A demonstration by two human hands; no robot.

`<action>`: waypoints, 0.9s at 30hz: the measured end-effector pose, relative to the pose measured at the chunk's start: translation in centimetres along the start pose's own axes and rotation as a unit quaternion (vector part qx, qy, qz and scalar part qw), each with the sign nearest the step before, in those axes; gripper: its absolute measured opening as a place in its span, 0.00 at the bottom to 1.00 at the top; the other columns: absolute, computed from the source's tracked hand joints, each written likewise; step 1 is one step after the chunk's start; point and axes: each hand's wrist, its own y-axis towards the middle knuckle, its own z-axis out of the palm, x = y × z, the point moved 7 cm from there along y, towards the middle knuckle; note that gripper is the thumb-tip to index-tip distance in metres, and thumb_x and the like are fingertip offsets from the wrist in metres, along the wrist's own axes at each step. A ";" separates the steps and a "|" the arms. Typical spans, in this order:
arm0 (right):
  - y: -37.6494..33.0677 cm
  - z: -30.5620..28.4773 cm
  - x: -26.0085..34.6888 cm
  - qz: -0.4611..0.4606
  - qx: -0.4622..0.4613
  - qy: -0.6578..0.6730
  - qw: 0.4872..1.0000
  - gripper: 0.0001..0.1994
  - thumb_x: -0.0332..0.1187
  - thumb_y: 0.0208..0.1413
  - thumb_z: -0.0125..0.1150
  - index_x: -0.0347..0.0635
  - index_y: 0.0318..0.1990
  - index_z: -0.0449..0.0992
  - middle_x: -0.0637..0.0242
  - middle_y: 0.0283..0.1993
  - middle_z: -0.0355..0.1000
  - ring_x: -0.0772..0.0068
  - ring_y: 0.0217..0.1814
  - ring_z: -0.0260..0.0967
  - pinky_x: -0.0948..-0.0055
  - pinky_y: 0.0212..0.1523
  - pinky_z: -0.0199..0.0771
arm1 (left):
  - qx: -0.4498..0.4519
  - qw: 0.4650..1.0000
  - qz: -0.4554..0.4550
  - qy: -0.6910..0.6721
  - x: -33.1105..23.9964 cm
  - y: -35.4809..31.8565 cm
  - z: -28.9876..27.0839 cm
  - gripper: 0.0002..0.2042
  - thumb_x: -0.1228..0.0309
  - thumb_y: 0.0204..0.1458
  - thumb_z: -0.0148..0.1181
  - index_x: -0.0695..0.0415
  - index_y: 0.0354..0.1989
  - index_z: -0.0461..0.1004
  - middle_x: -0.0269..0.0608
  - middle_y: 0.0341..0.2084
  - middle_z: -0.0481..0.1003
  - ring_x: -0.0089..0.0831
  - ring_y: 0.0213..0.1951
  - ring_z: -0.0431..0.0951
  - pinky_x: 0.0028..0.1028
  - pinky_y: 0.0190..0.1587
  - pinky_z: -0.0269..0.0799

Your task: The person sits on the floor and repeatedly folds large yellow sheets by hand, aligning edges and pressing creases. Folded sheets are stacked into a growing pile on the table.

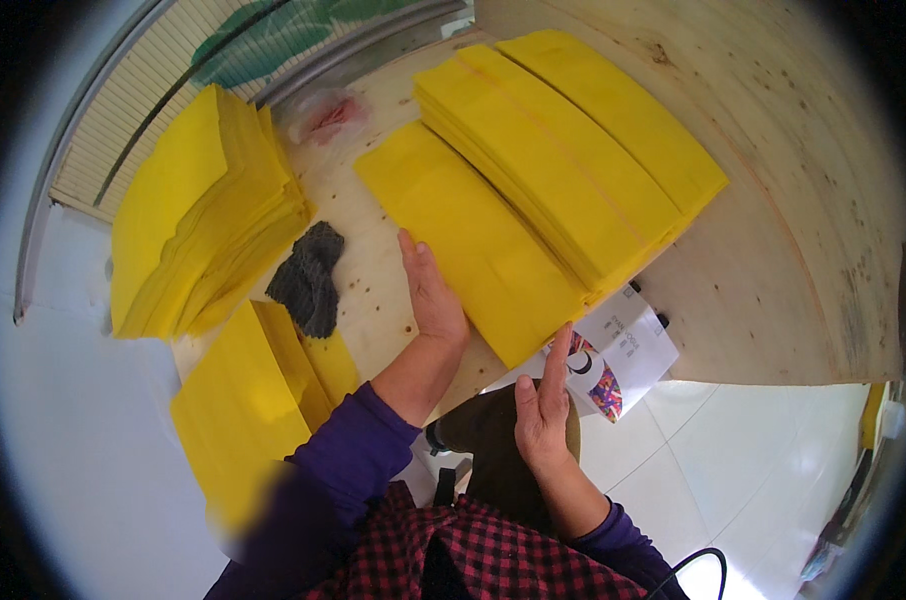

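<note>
A strip-shaped stack of yellow folded sheets [463, 240], cloth-like or papery, lies slantwise on the wooden table. My left hand [436, 300] rests along its left long edge, fingers straight and together, thumb side up. At its near end my right hand [545, 415] points up with fingers stretched, the fingertips at or just short of the stack's corner. Neither hand is wrapped around anything. Right beside this stack lies a thicker yellow stack [563, 150] with a thin pale line along its top. Beyond that is another yellow stack [623, 110].
At the left stands a tall pile of yellow sheets [193, 220], with more yellow sheets [238, 400] nearer me. A crumpled dark grey cloth [311, 280] and a clear plastic bag [328, 118] with something red lie between. A white printed box [628, 345] sits below the table's edge.
</note>
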 end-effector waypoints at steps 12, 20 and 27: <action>0.9 -0.3 -0.2 -0.007 -0.003 -0.020 1.000 0.38 0.36 0.62 0.49 0.30 0.70 0.34 0.41 0.75 0.28 0.49 0.78 0.25 0.60 0.73 0.32 | 0.024 0.987 0.043 0.152 1.2 0.4 -0.4 0.30 0.70 0.63 0.42 0.66 0.70 0.38 0.54 0.71 0.40 0.40 0.71 0.40 0.30 0.70 0.35; 1.6 -0.5 -0.3 0.002 -0.004 -0.026 1.000 0.37 0.35 0.63 0.49 0.31 0.70 0.35 0.41 0.75 0.29 0.49 0.78 0.25 0.60 0.73 0.32 | 0.030 0.965 0.109 0.235 1.1 0.6 -0.4 0.30 0.70 0.63 0.42 0.67 0.69 0.37 0.55 0.71 0.37 0.41 0.72 0.37 0.29 0.70 0.33; 0.9 -0.7 -0.5 0.001 -0.007 0.000 1.000 0.35 0.34 0.63 0.47 0.31 0.70 0.37 0.44 0.75 0.31 0.51 0.78 0.27 0.62 0.73 0.32 | 0.034 0.988 0.035 0.145 0.3 -0.3 -1.6 0.30 0.69 0.64 0.41 0.65 0.70 0.37 0.54 0.71 0.37 0.40 0.72 0.37 0.28 0.70 0.34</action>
